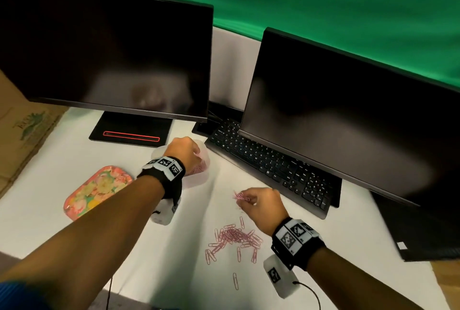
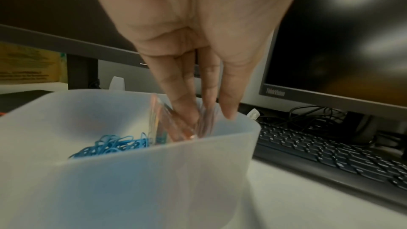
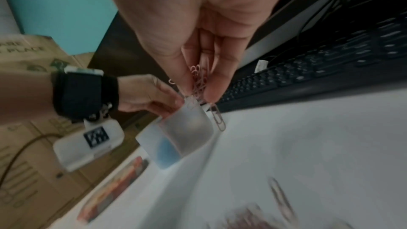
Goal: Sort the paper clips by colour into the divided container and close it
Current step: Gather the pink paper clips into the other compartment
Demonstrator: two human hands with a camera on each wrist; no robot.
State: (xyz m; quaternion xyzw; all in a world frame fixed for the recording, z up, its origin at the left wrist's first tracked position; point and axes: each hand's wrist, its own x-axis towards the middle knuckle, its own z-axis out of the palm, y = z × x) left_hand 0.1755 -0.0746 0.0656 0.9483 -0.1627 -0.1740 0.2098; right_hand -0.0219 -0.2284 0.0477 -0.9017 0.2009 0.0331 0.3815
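Left hand [image 1: 185,151], frame centre, reaches into the right compartment of the translucent divided container [image 2: 136,177], fingers [image 2: 176,93] straight and together; blue clips [image 2: 112,144] lie in its left compartment. Right hand [image 1: 261,206] pinches a pink clip bunch [image 3: 199,83], fingers clamped. Loose pink clips [image 1: 234,240] lie on the worktop [image 1: 74,222], lower centre.

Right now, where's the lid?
Head view: the floral lid lies flat on the table, left of the container and the left hand.
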